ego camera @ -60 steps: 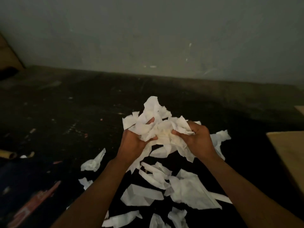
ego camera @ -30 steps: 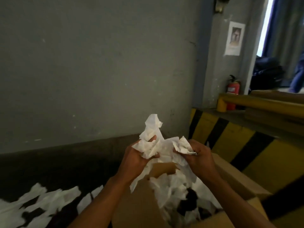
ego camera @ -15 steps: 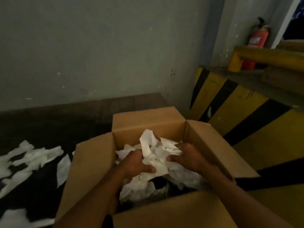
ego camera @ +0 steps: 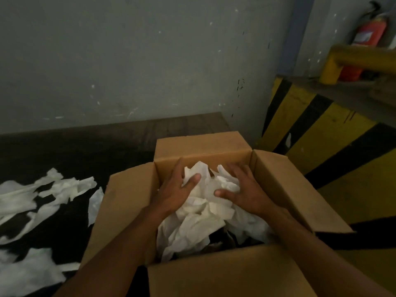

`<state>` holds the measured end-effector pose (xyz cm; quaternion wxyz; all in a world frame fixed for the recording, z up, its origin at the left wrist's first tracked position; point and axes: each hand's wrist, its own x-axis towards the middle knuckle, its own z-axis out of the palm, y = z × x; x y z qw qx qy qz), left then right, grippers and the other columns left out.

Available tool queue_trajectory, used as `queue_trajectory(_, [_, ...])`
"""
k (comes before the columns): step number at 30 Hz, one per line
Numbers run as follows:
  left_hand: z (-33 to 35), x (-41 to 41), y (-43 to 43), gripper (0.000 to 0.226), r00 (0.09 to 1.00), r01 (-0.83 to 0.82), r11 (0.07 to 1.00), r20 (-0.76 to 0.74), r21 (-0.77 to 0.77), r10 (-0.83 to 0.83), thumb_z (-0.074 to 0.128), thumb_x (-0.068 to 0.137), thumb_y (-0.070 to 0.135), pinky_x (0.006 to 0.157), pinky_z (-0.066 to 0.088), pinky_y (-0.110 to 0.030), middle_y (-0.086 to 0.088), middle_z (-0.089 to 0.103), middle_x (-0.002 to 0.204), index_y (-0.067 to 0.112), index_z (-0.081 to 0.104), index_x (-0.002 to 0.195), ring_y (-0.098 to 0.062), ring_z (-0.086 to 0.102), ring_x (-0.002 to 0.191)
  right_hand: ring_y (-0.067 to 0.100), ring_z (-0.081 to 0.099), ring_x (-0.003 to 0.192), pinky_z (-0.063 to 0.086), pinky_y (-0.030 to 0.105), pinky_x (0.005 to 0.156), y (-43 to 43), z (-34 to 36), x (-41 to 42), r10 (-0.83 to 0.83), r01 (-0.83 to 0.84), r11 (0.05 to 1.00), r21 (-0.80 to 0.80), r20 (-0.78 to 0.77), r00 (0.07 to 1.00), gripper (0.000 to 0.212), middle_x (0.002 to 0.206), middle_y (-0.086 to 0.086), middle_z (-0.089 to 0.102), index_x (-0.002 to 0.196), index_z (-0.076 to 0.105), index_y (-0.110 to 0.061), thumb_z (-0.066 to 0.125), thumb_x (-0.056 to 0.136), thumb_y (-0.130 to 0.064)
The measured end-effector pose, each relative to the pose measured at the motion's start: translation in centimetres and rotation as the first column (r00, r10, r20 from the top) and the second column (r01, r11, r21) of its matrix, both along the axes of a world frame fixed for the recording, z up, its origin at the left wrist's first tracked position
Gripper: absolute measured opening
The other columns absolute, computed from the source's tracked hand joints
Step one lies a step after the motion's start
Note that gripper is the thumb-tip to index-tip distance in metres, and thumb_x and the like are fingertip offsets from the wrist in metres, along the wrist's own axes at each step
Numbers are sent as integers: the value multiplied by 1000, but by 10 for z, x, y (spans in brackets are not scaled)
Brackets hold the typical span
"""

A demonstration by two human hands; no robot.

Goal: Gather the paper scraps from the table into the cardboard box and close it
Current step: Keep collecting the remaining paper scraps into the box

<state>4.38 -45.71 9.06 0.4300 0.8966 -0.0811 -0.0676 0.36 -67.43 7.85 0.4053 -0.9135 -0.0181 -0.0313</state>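
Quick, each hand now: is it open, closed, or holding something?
Left hand: open, fingers spread on the paper scraps.
Right hand: open, also on the scraps.

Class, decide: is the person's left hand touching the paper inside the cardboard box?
Touching. The head view shows the left hand with its thumb resting on the paper scraps piled in the cardboard box.

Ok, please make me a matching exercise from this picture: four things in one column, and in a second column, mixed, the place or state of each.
Things
1. cardboard box
2. loose scraps
3. fire extinguisher
4. left hand

Places or states
A. top right, behind the yellow rail
B. flaps open
C. resting on the paper inside the box
D. on the dark table, left of the box

Pairs: 1-B, 2-D, 3-A, 4-C
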Motion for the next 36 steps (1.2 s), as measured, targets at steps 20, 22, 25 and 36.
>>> queue_trajectory(20, [25,-39,41,40,913,-141,980,364,-138,183,45,99,28,89,44,-22,-1,59,130,27,43,140,-4,54,108,13,30,138,33,36,107,67,32,-13,-128,80,973,217,217,968,57,155,-7,27,146,30,-35,41,94,-54])
queue_trajectory(22, [30,-47,55,39,888,-180,974,403,-141,222,42,100,30,89,40,-22,0,58,131,24,44,139,-4,52,108,14,29,139,33,37,108,83,36,-20,-114,69,978,197,231,966,59,155,-8,27,146,29,-35,41,93,-57])
queue_trajectory(25, [34,-56,95,40,858,-223,970,455,-91,240,43,99,33,98,32,-24,0,53,137,23,45,138,-3,45,117,14,28,140,29,37,110,116,42,-28,-85,41,983,179,243,966,62,155,-9,25,145,27,-38,40,89,-62])
queue_trajectory(36, [4,-155,347,51,810,-292,953,551,78,203,56,91,39,105,35,-26,1,49,138,20,46,137,-8,41,128,16,22,143,17,27,103,356,37,-91,141,-161,983,89,194,971,70,157,-5,20,149,17,-35,50,90,-54])
